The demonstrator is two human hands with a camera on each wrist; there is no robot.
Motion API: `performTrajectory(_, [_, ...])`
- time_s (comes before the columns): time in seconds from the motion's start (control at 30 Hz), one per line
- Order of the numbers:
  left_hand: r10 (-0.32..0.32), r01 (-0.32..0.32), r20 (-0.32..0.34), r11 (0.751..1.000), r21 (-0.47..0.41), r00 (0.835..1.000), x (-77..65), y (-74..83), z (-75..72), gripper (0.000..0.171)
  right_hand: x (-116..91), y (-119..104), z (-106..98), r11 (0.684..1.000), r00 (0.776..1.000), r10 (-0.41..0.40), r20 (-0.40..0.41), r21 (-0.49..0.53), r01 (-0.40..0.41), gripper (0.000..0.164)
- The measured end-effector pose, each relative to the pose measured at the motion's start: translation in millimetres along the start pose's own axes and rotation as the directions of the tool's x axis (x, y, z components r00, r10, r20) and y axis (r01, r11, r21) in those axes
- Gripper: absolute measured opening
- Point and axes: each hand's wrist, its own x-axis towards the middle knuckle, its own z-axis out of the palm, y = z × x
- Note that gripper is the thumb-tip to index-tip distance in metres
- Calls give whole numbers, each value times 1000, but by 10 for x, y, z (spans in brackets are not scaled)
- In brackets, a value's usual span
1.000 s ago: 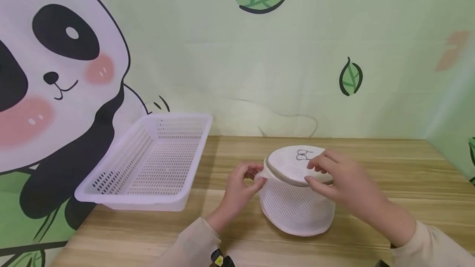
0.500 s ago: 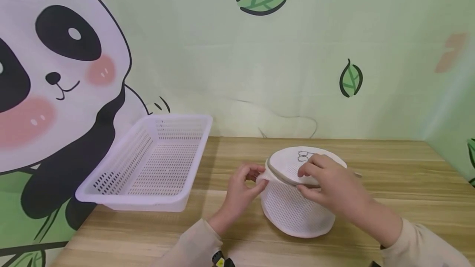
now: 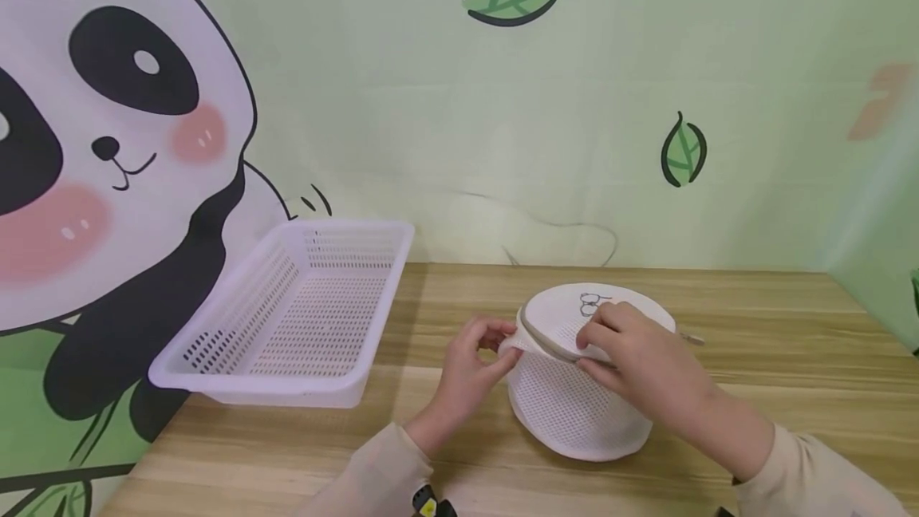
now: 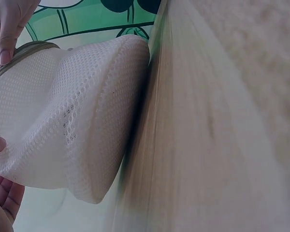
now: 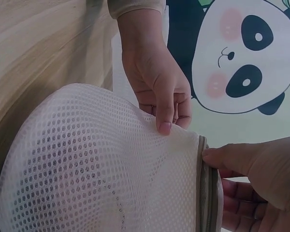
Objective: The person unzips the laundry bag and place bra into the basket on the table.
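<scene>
A white mesh laundry bag (image 3: pixel 574 413), drum-shaped, stands on the table in the head view. Its round lid (image 3: pixel 549 311) bears a small line drawing, and a grey-beige zipper (image 5: pixel 203 186) runs round the top edge. At the upper left side my left hand (image 3: pixel 468 365) pinches a fold of the mesh between thumb and fingers. My right hand (image 3: pixel 646 357) pinches the zippered rim at the front, its thumb on the zipper and its fingers over the lid. Whether it holds the zipper slider is hidden. A short zipper tail (image 3: pixel 692 337) sticks out at the right.
A white perforated plastic basket (image 3: pixel 359 389) stands on the wooden table (image 3: pixel 761 357), left of the bag. Behind the table hangs a pale green backdrop (image 3: pixel 402 102) with a panda and leaves.
My right hand has slid left along the front of the zippered rim, uncovering the lid's right edge and the zipper tail. The left hand keeps its hold on the mesh.
</scene>
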Motion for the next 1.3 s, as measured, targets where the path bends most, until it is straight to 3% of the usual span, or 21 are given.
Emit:
performTrajectory(0.33, [14,-14,3,1000,0,1000,1,-3,-1,22,8,33,16,999,996,-48,-82,16,49,18])
performTrajectory(0.73, [18,-18,-4,1000,-12,1000,5,-24,8,22,56,56,-35,999,982,40,-183,39,-34,16])
performTrajectory(1.07, [14,-14,-8,1000,-17,1000,0,-19,6,22,61,173,-152,976,954,202,-219,123,-179,12])
performTrajectory(1.3, [26,-26,-11,999,-21,1000,-7,-24,16,22,33,273,-294,925,915,359,-186,198,-323,9])
